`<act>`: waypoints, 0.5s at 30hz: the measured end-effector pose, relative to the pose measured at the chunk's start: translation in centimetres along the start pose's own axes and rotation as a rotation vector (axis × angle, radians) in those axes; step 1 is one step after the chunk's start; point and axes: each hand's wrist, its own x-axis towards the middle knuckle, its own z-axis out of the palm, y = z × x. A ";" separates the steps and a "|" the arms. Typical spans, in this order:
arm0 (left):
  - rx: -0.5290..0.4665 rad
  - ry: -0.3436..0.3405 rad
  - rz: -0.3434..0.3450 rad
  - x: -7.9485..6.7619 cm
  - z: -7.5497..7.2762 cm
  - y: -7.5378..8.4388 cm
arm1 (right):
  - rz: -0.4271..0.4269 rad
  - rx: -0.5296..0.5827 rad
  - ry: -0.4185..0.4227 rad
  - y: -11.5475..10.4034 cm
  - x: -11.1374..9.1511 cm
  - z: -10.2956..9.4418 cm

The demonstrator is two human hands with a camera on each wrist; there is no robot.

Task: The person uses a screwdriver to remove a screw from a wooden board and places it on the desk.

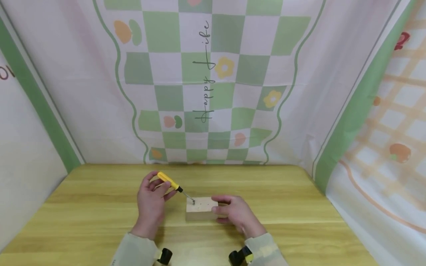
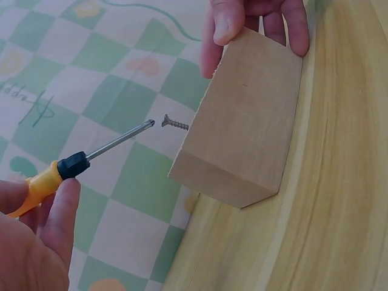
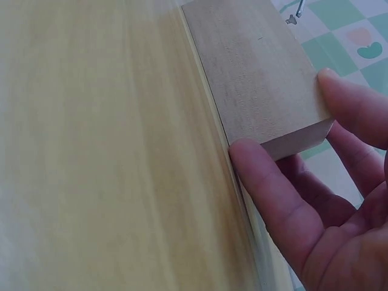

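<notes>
A pale wooden block (image 1: 201, 215) lies on the table, with a few small holes in its top. One screw (image 2: 174, 123) stands partway out of that top, near the block's left end. My left hand (image 1: 151, 205) holds a screwdriver (image 1: 168, 180) by its yellow and black handle, the shaft slanting down to the right. In the left wrist view its tip (image 2: 150, 123) is just short of the screw head, with a small gap between. My right hand (image 1: 234, 211) grips the block's right end, thumb and fingers around its edges.
The wood-grain table (image 1: 100, 207) reaches back to a hanging cloth (image 1: 196, 96) with green checks. More cloth hangs at the left and right sides. A black wrist device (image 1: 164, 255) sits at the left sleeve, another (image 1: 237, 256) at the right.
</notes>
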 end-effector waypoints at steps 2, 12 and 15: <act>0.004 -0.007 0.003 0.0 0.0 -0.1 | 0.000 -0.002 0.001 0.0 0.0 0.0; 0.105 -0.067 0.061 -0.2 0.2 -0.3 | 0.006 -0.006 0.004 0.0 0.2 -0.1; 0.201 -0.109 0.136 -0.4 0.3 -0.3 | 0.006 0.000 0.001 0.0 0.3 -0.1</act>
